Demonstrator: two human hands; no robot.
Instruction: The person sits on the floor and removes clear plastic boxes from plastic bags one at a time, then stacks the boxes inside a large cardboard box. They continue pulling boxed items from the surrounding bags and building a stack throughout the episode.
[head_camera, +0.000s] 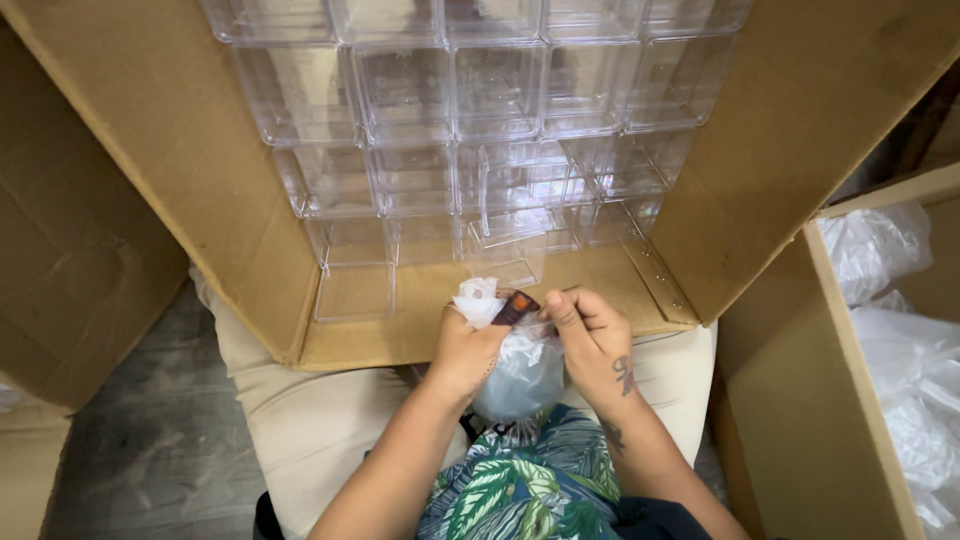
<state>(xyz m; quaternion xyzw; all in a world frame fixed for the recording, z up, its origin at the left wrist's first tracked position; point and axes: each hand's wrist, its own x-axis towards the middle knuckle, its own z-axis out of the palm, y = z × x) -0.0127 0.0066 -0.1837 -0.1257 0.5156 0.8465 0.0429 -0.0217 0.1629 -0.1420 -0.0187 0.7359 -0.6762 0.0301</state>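
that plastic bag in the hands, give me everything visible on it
The bag is thin, clear, crinkled plastic film, bulging below the hands and bunched white at the top. The left hand grips its gathered neck; the right hand pinches the other side. A small dark item with an orange patch sits at its mouth. It hangs over the lap, before the open cardboard box.

bare forearms, no sleeves; dark tattoo marks on right hand (597, 342) and wrist; leaf-print top, green and blue; beige trousers.
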